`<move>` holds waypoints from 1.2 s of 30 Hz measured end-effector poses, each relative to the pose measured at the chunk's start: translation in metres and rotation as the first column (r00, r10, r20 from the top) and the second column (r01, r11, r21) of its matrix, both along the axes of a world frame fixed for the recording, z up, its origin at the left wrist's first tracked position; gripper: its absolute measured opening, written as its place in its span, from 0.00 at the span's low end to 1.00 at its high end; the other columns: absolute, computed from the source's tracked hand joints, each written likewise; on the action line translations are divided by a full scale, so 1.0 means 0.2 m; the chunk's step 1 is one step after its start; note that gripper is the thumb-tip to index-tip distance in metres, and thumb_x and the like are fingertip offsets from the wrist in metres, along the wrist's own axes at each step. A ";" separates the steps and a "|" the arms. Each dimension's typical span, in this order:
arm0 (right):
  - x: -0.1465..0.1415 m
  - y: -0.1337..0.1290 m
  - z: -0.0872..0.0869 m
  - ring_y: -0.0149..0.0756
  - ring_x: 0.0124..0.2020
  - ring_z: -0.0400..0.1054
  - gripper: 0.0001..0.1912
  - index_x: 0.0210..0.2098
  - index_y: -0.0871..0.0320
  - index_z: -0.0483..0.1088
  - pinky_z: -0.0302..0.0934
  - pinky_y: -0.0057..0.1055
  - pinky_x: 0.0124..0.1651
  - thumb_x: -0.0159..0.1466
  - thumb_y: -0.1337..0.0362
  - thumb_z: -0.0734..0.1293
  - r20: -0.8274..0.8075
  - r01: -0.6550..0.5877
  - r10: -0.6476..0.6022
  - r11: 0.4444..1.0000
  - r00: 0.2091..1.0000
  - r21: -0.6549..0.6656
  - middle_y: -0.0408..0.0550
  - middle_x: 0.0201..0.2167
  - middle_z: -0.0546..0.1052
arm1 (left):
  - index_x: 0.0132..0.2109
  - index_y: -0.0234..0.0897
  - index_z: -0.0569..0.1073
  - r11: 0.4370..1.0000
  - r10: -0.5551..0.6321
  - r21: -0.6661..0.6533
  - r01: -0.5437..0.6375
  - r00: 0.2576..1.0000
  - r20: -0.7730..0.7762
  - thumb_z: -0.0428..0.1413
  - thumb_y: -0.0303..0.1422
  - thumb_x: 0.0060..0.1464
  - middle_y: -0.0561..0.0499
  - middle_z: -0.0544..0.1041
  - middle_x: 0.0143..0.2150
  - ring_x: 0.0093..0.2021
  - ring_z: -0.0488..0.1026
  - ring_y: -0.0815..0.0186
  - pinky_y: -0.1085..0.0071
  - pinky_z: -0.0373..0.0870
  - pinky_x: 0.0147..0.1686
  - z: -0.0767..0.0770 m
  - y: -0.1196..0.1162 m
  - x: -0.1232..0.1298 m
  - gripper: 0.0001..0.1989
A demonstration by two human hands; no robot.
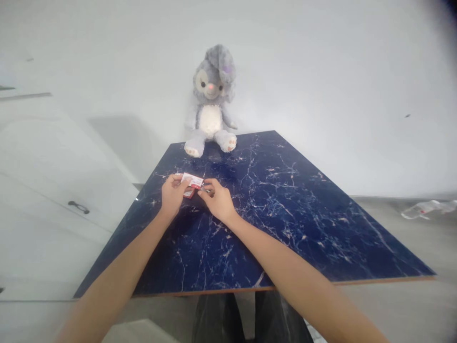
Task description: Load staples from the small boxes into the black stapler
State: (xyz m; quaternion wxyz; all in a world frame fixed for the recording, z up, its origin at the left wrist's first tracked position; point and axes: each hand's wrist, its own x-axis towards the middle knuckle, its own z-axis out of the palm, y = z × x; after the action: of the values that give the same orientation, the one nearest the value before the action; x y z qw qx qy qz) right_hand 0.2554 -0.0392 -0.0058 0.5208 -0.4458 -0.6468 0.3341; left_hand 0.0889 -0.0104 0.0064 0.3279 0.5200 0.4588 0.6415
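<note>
A small white and red box (193, 181) is held a little above the table, its printed side facing up. My left hand (173, 193) grips its left end, thumb across the top. At the right end of the box, my right hand (216, 196) is closed, with index finger and thumb pinching around that end. A small shiny bit shows between the right fingers, too small to name. Just below the box, a second red and white piece (189, 194) shows by the left thumb; whether it belongs to the same box I cannot tell.
The dark blue marbled table (285, 214) narrows toward the wall. A grey plush toy (210, 119) sits at its far edge, leaning on the wall. White cabinet doors with a dark handle (79, 207) stand on the left. Clear plastic packaging (426, 209) lies on the floor at right.
</note>
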 end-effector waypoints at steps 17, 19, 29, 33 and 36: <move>0.04 0.01 -0.01 0.37 0.41 0.76 0.21 0.60 0.49 0.67 0.67 0.31 0.49 0.68 0.63 0.65 0.341 -0.055 -0.025 0.973 0.940 0.225 0.46 0.45 0.79 | 0.39 0.34 0.77 1.000 -0.003 -0.017 0.005 0.995 0.098 0.64 0.41 0.50 0.48 0.80 0.37 0.35 0.79 0.63 0.64 0.80 0.40 0.00 0.01 0.00 0.15; 0.05 0.02 0.00 0.38 0.42 0.75 0.22 0.62 0.49 0.66 0.67 0.32 0.50 0.69 0.63 0.65 0.435 -0.078 -0.043 0.963 0.899 0.257 0.46 0.45 0.79 | 0.39 0.34 0.78 1.000 0.016 -0.016 -0.014 0.993 0.113 0.63 0.40 0.51 0.49 0.80 0.35 0.34 0.79 0.65 0.65 0.80 0.41 0.00 0.02 0.00 0.14; 0.10 0.03 0.02 0.40 0.43 0.74 0.20 0.62 0.50 0.65 0.66 0.33 0.50 0.70 0.63 0.62 0.530 -0.058 -0.104 0.958 0.842 0.279 0.49 0.45 0.79 | 0.37 0.34 0.77 0.995 0.082 -0.067 -0.073 0.986 0.147 0.61 0.38 0.51 0.50 0.80 0.31 0.29 0.78 0.66 0.69 0.77 0.35 0.00 0.04 -0.03 0.11; 0.09 0.02 0.03 0.40 0.44 0.74 0.26 0.67 0.48 0.58 0.66 0.32 0.50 0.71 0.63 0.61 0.537 -0.124 -0.065 0.944 0.841 0.307 0.48 0.45 0.78 | 0.38 0.34 0.77 0.996 0.068 -0.070 -0.061 0.993 0.098 0.61 0.38 0.50 0.50 0.80 0.30 0.28 0.78 0.65 0.69 0.77 0.34 -0.01 0.04 -0.02 0.12; 0.08 0.02 0.03 0.39 0.42 0.74 0.23 0.65 0.48 0.62 0.66 0.30 0.48 0.71 0.63 0.61 0.594 -0.181 -0.041 0.933 0.804 0.310 0.48 0.43 0.79 | 0.37 0.34 0.77 0.996 -0.008 -0.092 0.018 0.995 0.100 0.62 0.40 0.50 0.50 0.79 0.29 0.28 0.77 0.66 0.69 0.76 0.33 0.00 0.02 -0.01 0.13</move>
State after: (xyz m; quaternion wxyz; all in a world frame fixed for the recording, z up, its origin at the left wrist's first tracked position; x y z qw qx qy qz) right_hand 0.2712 -0.0360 -0.0007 0.3516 -0.4024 -0.8417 0.0769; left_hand 0.0875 -0.0056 0.0055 0.3784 0.4746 0.4677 0.6425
